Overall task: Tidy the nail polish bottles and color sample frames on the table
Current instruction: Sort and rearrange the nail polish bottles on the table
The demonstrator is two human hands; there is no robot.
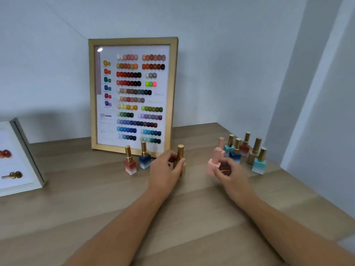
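A wooden color sample frame stands upright against the wall. In front of it stand a red bottle and a dark blue bottle, both gold-capped. My left hand grips a beige gold-capped bottle just right of those two. My right hand holds a pink bottle, tilted and slightly blurred. A cluster of several bottles stands at the right, among them a light blue one, a beige one and a dark blue one.
A white sample frame lies at the left edge of the wooden table. The walls meet in a corner behind the bottle cluster. The table's right edge runs diagonally close to the cluster.
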